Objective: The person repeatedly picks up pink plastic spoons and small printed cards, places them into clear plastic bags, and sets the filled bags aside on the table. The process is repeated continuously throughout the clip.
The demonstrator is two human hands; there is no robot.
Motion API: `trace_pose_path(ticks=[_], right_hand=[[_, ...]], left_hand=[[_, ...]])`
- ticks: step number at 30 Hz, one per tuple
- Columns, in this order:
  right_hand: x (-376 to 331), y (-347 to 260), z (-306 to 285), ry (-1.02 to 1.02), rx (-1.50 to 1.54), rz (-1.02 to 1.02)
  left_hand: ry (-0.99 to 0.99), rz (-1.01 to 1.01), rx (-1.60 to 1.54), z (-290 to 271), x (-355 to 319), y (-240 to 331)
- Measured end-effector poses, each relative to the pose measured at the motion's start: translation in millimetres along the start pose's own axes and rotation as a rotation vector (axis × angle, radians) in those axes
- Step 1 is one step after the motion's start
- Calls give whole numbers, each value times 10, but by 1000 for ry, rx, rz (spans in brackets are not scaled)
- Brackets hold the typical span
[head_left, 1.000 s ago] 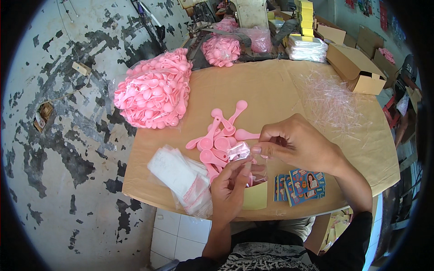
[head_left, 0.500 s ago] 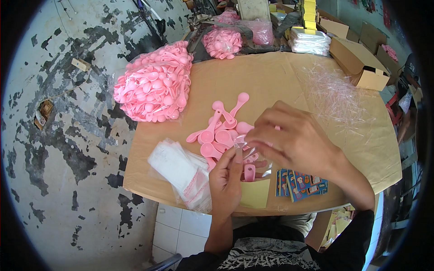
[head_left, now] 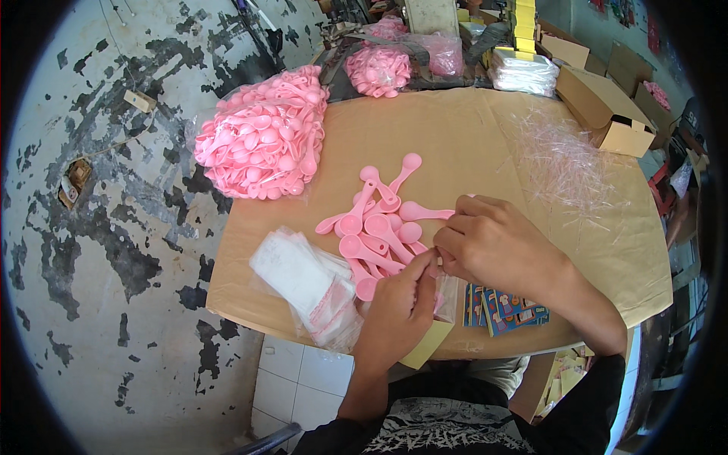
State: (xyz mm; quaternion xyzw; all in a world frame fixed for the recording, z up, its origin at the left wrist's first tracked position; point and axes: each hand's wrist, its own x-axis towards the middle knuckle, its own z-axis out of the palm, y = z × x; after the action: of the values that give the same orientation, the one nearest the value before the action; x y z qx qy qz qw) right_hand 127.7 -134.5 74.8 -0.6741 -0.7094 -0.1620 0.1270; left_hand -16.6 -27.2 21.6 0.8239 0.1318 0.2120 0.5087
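My left hand (head_left: 398,307) and my right hand (head_left: 493,243) meet over the near part of the table, both closed with fingertips pinching the top of a small clear plastic bag (head_left: 450,297). Most of the bag is covered by my left hand; a bit of pink shows in it. A yellow card (head_left: 427,346) sits at the bag's lower end. Just beyond my hands lies a loose pile of pink measuring spoons (head_left: 377,224). Left of my left hand rests a stack of clear empty bags (head_left: 303,280). Blue printed cards (head_left: 506,309) lie below my right hand.
A big bag full of pink spoons (head_left: 262,140) stands at the table's far left. Thin clear plastic strips (head_left: 565,163) are heaped at the right, near an open cardboard box (head_left: 607,114). More bagged pink spoons (head_left: 378,70) sit behind the brown-covered table (head_left: 447,136).
My right hand has come down and its fingers have closed beside my left fingertips at the bag's top. The bag and yellow card have tilted, and my left hand has shifted right.
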Motion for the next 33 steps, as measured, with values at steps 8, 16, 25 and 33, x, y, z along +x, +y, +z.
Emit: trace_pose_path(ticks=[8,16,25,33], right_hand=[[-82,224,-6,83,85,200],[-799,944,-754,-100,1160,471],[-1022,1106,-391,501,285,743],[-876,903,-315,-133,547,809]], left_hand=[[-59,9,-132,84,-17,-314],[51,-171,-793,-46,49,-356],[-31,-280,-850,-74,-22,-353],[97,-115,-936,-20,39,-155]])
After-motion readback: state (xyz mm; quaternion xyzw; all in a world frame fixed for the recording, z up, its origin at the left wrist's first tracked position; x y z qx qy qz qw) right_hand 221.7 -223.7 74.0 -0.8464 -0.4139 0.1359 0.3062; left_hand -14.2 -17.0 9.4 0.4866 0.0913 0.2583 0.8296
